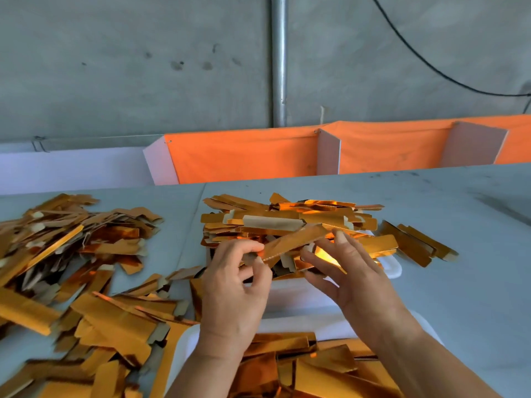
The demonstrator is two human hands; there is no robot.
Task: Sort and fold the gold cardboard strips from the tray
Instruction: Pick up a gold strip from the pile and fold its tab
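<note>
— How many hands?
— Two: a left hand (pixel 234 285) and a right hand (pixel 349 271), one gold strip (pixel 293 242) between their fingertips.
— Trays?
— Two white ones: a far tray (pixel 392 267) beyond the fingers, a near tray (pixel 184 349) below the wrists.
— Loose strips?
— Too many to count; one scattered pile (pixel 74 268) left of the fingers.

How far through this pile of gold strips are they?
Hard to say exactly. Done, it seems: a big loose heap lies on the table at the left. In hand: one strip, pinched by the left hand, with the right hand at its other end. Left: the white tray ahead is piled high, and a nearer tray holds more.
</note>
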